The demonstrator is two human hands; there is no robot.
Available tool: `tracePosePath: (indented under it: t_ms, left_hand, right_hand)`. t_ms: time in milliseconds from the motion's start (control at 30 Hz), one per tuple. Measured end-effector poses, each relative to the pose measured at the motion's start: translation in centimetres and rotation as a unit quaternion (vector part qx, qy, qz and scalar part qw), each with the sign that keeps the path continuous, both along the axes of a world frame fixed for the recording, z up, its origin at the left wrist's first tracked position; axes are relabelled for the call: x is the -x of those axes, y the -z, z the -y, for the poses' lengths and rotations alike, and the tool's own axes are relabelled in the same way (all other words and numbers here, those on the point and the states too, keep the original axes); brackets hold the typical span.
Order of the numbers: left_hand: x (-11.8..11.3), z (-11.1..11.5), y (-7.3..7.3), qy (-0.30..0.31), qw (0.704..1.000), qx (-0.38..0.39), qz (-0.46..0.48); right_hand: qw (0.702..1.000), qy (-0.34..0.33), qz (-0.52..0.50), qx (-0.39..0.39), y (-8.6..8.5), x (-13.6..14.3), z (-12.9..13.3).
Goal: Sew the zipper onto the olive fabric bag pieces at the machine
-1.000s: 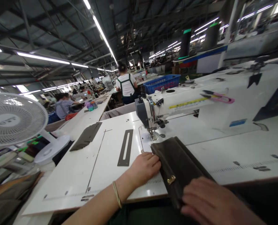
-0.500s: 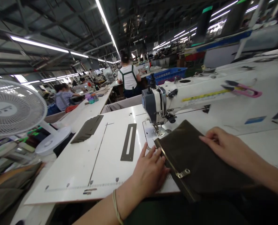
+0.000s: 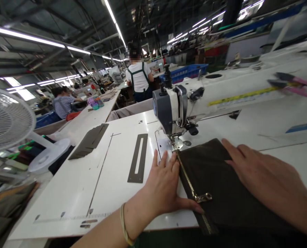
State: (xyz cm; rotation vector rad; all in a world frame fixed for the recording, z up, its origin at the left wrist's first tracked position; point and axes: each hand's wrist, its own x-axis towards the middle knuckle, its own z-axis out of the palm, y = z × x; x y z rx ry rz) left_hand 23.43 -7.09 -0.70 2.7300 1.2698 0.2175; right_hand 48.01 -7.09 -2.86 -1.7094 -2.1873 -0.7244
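A dark olive fabric piece (image 3: 210, 175) with a gold metal zipper (image 3: 186, 171) along its left edge lies on the sewing table. Its top left corner reaches the presser foot of the sewing machine (image 3: 170, 110). The gold zipper pull (image 3: 204, 197) rests low on the zipper. My left hand (image 3: 166, 182) is open, fingers spread flat beside the zipper, thumb tip touching the zipper strip. On the fabric's upper right edge my right hand (image 3: 262, 172) lies open, index finger and thumb apart. The fabric's lower part drops into shadow.
A slotted olive strip (image 3: 138, 158) and a stack of olive pieces (image 3: 90, 141) lie on the white tabletop (image 3: 112, 186). Pink-handled thread snips (image 3: 295, 84) rest on the machine arm. A white fan (image 3: 8, 119) stands left. A person (image 3: 139, 77) works ahead.
The fabric's zipper corner has come up to the presser foot. My left hand has spread, its thumb now on the zipper strip. My right hand has flattened onto the fabric. The view has shifted slightly.
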Motion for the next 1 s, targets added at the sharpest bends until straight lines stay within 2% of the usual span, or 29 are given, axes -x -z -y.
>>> tracePosePath:
  t_ms: [33,100,133,200,267,333,400,467,567,667,767,833,900,1000]
  left_hand:
    - [-0.1,0.0,-0.1,-0.003,1.0,0.004,-0.005]
    - [-0.3,0.0,-0.2,-0.007,1.0,0.01,-0.017]
    - [-0.3,0.0,-0.2,-0.009,1.0,0.011,-0.022]
    - [-0.2,0.1,-0.1,-0.016,0.999,0.012,-0.028]
    - [-0.1,0.1,0.0,-0.018,0.999,0.011,-0.026]
    - [-0.1,0.2,0.2,-0.017,1.0,0.007,-0.021]
    - [-0.2,0.2,0.5,-0.014,1.0,0.002,-0.016]
    - [-0.3,0.2,0.7,-0.011,1.0,-0.004,-0.01]
    - [0.1,0.1,0.6,0.009,1.0,-0.01,-0.001]
    - [2.3,0.1,-0.2,-0.009,1.0,-0.014,-0.008]
    - [6.3,0.7,-0.8,-0.12,0.991,-0.036,-0.039]
    - [8.8,1.5,-0.6,-0.177,0.981,-0.033,-0.071]
    - [10.3,2.5,-0.2,-0.195,0.976,-0.014,-0.094]
    - [10.5,3.8,0.2,-0.206,0.973,-0.014,-0.104]
  right_hand:
    - [0.999,-0.03,0.012,-0.02,-0.6,0.9,-0.2]
    - [0.988,-0.149,-0.018,-0.045,-0.7,2.7,-0.8]
    - [0.977,-0.209,-0.038,-0.032,-0.3,3.4,-1.2]
    - [0.963,-0.259,-0.068,0.018,1.5,3.6,-2.0]
    - [0.97,-0.221,-0.088,0.05,3.6,2.3,-2.5]
    - [0.978,-0.176,-0.094,0.056,4.9,0.3,-2.6]
    - [0.984,-0.141,-0.098,0.038,4.9,-1.2,-2.4]
    - [0.986,-0.13,-0.106,0.016,4.1,-1.2,-1.9]
    - [0.973,-0.197,-0.112,0.04,2.8,0.8,-0.5]
    - [0.94,-0.295,-0.129,0.111,2.5,2.3,0.5]
    - [0.917,-0.301,-0.213,0.15,2.3,2.1,1.3]
    - [0.907,-0.296,-0.25,0.168,1.9,1.6,1.8]
    - [0.901,-0.309,-0.237,0.191,1.4,1.5,2.4]
    - [0.901,-0.318,-0.202,0.216,0.9,1.8,2.9]
